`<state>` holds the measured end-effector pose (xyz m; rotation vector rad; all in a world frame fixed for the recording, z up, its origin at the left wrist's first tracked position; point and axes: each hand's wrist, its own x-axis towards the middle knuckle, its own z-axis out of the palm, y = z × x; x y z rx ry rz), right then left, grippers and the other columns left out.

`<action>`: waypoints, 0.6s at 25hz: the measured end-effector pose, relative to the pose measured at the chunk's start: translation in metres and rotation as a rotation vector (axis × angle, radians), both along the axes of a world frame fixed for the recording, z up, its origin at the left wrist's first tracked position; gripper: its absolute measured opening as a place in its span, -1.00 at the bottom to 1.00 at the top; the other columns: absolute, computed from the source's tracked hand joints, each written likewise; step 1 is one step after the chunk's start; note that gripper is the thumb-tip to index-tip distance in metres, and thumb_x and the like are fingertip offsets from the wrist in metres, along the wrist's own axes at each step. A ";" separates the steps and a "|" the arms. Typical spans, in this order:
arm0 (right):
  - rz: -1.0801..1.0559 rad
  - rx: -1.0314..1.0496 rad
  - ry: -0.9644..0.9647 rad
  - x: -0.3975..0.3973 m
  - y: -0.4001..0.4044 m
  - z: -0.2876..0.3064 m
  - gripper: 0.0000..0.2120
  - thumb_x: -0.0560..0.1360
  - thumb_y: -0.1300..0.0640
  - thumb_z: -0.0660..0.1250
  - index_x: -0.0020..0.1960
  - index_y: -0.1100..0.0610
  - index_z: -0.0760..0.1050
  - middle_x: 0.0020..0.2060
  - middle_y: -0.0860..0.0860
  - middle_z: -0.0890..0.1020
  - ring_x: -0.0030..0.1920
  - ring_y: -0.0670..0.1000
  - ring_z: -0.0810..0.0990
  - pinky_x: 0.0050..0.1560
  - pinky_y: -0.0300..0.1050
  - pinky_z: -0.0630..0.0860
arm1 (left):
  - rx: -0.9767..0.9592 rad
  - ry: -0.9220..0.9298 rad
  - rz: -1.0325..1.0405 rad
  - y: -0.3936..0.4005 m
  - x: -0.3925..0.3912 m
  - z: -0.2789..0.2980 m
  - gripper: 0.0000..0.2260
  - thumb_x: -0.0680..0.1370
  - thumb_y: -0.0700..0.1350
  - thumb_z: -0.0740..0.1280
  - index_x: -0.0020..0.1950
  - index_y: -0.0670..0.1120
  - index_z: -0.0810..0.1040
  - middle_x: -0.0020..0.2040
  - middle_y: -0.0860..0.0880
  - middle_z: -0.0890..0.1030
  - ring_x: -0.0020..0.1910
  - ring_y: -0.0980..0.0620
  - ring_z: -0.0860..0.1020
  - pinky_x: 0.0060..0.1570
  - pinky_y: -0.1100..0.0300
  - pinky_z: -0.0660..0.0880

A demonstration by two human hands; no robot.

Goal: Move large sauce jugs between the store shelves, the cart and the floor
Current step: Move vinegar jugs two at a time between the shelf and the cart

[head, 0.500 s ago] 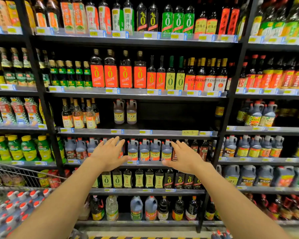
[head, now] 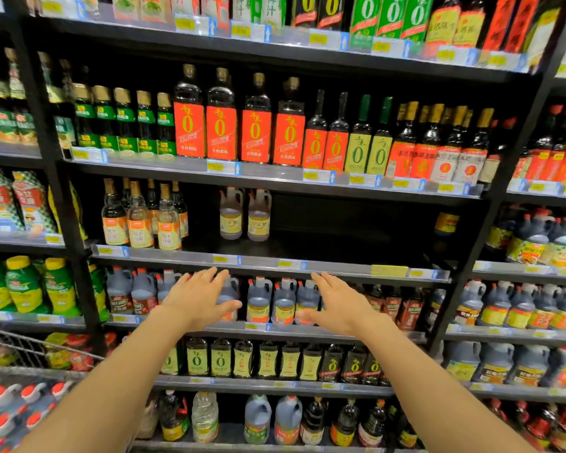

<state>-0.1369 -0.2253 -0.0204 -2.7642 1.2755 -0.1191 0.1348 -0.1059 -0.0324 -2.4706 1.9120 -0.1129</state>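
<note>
Black store shelving [head: 324, 266], yellow price tags [head: 389, 270]

Orange-labelled bottles [head: 221, 125]; grey jugs [head: 258, 299]; black shelves [head: 268, 256]

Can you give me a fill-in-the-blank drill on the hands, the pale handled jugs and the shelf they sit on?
1. The left hand and the right hand both have ____ fingers and hold nothing.
2. The number of pale translucent handled jugs with yellow labels on the half-bare black shelf is ____.
3. The wire shopping cart stands on the person's ____ side.

Missing words: straight; two; left
</note>
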 end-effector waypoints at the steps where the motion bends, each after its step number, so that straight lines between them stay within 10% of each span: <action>1: 0.032 0.003 0.008 0.016 -0.005 -0.001 -0.07 0.56 -0.38 0.21 0.68 0.09 -0.11 0.67 0.05 0.01 0.65 0.08 0.00 0.59 0.04 0.08 | 0.000 0.005 0.012 -0.002 0.014 -0.004 -0.23 0.61 0.38 0.02 0.68 -0.03 -0.06 0.67 -0.08 0.03 0.64 -0.08 0.06 0.59 -0.08 0.05; 15: 0.708 0.101 0.189 0.333 -0.031 -0.040 -0.03 0.53 -0.43 0.17 0.68 0.08 -0.15 0.67 0.08 -0.05 0.65 0.11 -0.02 0.62 0.07 0.06 | 0.051 0.102 0.605 0.106 0.195 -0.062 -0.20 0.59 0.41 0.05 0.66 -0.06 0.02 0.63 -0.12 0.18 0.59 -0.14 0.20 0.54 -0.15 0.15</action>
